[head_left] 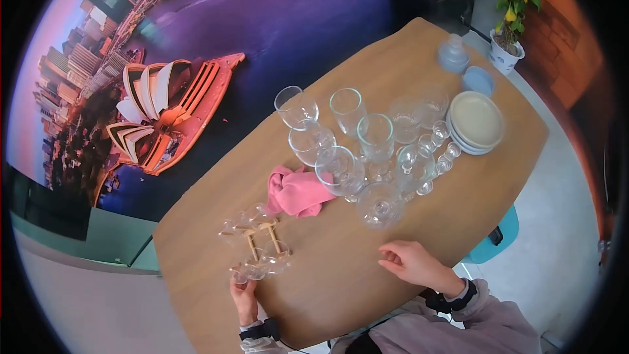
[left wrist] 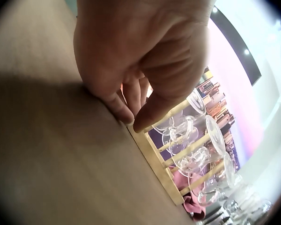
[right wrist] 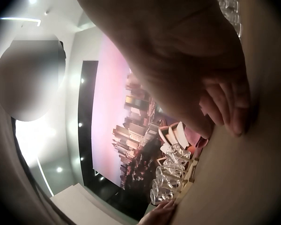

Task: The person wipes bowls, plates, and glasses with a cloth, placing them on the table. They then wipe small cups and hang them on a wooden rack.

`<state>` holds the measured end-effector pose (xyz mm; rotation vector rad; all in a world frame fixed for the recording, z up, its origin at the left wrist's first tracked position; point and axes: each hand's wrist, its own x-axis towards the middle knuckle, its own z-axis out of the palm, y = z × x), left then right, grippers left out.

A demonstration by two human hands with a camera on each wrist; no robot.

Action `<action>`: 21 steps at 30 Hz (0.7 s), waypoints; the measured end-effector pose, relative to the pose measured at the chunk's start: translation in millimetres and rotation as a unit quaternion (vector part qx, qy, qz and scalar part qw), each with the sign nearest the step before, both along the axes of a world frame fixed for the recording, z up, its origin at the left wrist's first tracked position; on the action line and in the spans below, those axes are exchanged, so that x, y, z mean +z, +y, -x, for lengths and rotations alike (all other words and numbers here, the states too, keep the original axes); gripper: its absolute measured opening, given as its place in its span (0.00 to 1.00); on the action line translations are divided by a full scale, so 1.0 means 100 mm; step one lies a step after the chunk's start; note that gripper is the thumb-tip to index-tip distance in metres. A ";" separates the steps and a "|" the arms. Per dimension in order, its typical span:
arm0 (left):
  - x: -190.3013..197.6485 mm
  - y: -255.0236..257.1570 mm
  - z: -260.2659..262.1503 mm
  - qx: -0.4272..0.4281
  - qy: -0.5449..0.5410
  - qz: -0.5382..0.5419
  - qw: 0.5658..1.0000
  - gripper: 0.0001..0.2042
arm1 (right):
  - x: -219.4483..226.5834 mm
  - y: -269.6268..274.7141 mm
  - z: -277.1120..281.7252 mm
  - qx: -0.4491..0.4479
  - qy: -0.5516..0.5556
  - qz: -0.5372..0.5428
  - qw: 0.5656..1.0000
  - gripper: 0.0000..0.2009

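A small wooden glass rack (head_left: 272, 239) stands near the table's left end, with several clear stemmed glasses (head_left: 255, 267) hung upside down along both sides. My left hand (head_left: 244, 298) is at the rack's near end. In the left wrist view its thumb and fingertips (left wrist: 139, 125) pinch the corner of the rack's base (left wrist: 152, 152). My right hand (head_left: 414, 263) hovers close over the table near its front edge, fingers loosely curled around nothing. A crumpled pink cloth (head_left: 298, 191) lies just beyond the rack.
Large clear glasses (head_left: 337, 169) crowd the table's middle, with small stemmed ones (head_left: 444, 164) to their right. Stacked bowls (head_left: 476, 121), a blue-grey cup (head_left: 478, 80) and a lidded jar (head_left: 453, 58) stand at the far right. A potted plant (head_left: 506, 52) is beyond the table (head_left: 314, 288).
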<state>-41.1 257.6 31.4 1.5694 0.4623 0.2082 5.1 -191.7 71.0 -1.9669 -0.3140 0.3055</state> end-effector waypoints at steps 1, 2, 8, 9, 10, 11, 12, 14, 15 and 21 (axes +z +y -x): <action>0.01 -0.03 -0.02 0.011 0.003 -0.006 1.000 0.19 | 0.02 -0.07 -0.02 0.002 0.000 0.003 1.000 0.15; 0.00 -0.05 -0.03 0.025 0.005 -0.012 1.000 0.17 | 0.04 -0.12 -0.06 -0.011 0.017 0.004 1.000 0.15; -0.07 0.06 0.03 0.035 0.063 -0.062 0.995 0.25 | 0.11 -0.15 -0.14 -0.012 0.043 0.034 0.998 0.15; -0.07 0.04 0.04 0.045 0.065 -0.056 0.995 0.25 | 0.11 -0.13 -0.12 -0.005 0.034 0.046 0.998 0.15; -0.05 0.04 0.03 0.035 0.065 -0.063 0.995 0.24 | 0.13 -0.09 -0.09 0.006 0.034 0.053 0.998 0.15; -0.04 0.02 0.02 0.026 0.064 -0.071 0.995 0.24 | 0.15 -0.02 -0.07 0.019 0.009 0.061 0.998 0.16; -0.02 0.00 0.01 0.032 0.060 -0.058 0.996 0.23 | 0.18 0.05 -0.07 0.033 -0.016 0.068 0.997 0.17; -0.01 -0.03 -0.02 0.048 0.056 -0.054 0.996 0.23 | 0.25 0.23 -0.10 0.064 -0.042 0.068 0.995 0.18; -0.01 -0.04 -0.02 0.052 0.055 -0.054 0.996 0.22 | 0.27 0.32 -0.10 0.082 -0.063 0.066 0.992 0.19; -0.12 0.00 0.00 0.049 0.055 -0.098 0.992 0.19 | 0.12 1.15 -0.65 0.102 -0.203 0.066 0.972 0.23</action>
